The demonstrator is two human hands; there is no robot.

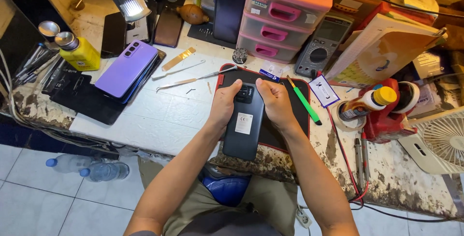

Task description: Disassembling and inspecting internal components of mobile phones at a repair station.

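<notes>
Cluttered and stained, the white workbench (159, 120) carries a black work mat (295, 120) with a red edge, and on that mat lies a dark grey smartphone (245, 129), back side up, its square camera block at the far end and a small white sticker near its middle. Left of the mat rests a purple phone (126, 68) on a dark stack. The left hand (225, 101) grips the smartphone's upper left edge, thumb pressed beside the camera block; the right hand (275, 101) clasps the upper right edge likewise. A green-handled tool (304, 103) lies on the mat's right side, and pink drawers (282, 16) stand beyond the mat.
</notes>
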